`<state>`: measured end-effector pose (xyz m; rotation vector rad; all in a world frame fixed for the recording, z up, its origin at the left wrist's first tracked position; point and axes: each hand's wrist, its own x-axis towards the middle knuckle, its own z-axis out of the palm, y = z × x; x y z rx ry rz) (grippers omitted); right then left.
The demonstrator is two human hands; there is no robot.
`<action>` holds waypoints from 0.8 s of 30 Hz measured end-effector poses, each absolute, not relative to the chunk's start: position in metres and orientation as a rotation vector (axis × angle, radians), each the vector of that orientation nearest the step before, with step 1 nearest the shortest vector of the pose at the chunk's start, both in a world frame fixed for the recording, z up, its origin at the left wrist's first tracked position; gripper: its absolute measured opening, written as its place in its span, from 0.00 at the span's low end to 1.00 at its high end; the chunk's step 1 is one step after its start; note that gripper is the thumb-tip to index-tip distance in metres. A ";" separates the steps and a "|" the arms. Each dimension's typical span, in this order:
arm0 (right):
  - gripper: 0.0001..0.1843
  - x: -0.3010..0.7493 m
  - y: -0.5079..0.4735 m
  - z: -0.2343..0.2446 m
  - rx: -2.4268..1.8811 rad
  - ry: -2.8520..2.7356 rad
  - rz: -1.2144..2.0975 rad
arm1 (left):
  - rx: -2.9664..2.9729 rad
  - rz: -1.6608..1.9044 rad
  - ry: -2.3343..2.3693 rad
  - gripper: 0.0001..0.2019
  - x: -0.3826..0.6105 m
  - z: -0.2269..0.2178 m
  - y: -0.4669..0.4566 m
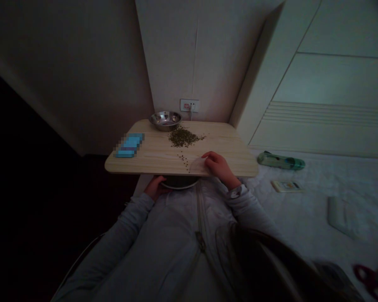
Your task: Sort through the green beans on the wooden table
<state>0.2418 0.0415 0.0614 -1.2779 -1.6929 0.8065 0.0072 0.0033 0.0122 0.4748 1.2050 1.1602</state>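
Observation:
Small dark-green beans lie in a loose pile on a pale wooden table, with a thin trail of them running toward the near edge. At that edge, my right hand rests on the tabletop, fingers curled and pinched. A faint, pale, see-through piece seems to be at its fingertips; its kind is unclear. Below the edge, my left hand grips the left rim of a bowl, whose far part is hidden under the table. Behind the pile stands a shiny metal bowl.
A blurred-out blue-screened device lies on the table's left side. Behind is a wall socket with a plug in it. On the white bedding at right are a green pouch, a small pale box-like item and red-handled scissors.

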 end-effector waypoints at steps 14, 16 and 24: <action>0.14 0.241 0.043 0.062 -1.256 -1.629 0.837 | 0.487 1.143 1.194 0.11 0.008 0.014 0.003; 0.14 0.241 0.043 0.061 -1.249 -1.631 0.852 | 0.482 1.160 1.197 0.11 0.007 0.013 0.003; 0.12 0.241 0.041 0.062 -1.238 -1.684 0.909 | 0.480 1.179 1.189 0.11 0.008 0.014 0.002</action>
